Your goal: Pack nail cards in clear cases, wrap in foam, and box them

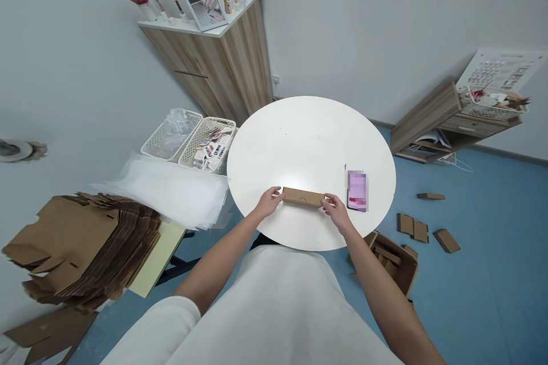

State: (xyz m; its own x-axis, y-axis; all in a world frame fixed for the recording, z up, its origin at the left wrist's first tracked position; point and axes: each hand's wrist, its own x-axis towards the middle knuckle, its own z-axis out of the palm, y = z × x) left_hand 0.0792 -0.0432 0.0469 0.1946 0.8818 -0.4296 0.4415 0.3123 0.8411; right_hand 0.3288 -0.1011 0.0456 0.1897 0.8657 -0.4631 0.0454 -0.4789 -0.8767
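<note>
1. Resting between both hands, a small brown box [302, 197] sits near the close edge of the white table [312, 137]. The left hand [270, 201] has its fingers part-curled, lightly holding one end; the right hand [336, 211] pinches the other end the same way. Squeezing too hard could buckle the thin cardboard; a loose grip could let it slip. No print can be read on it.
2. Just beside the right hand lies a phone [357, 191]. A sideways sweep might knock it. Its screen is blurred into blocks, so nothing is legible.
3. Below the table's right edge, a carton [409, 274] holds more boxes; adding more carelessly might spill some onto the floor.
4. To the left, the leaning stack of flat cardboard [85, 239] could slide if bumped. It shows no readable label.
5. Farther off, the cards [212, 148] in a basket and the wall-side poster [499, 71] carry marks too small to read; no brand is discernible.
</note>
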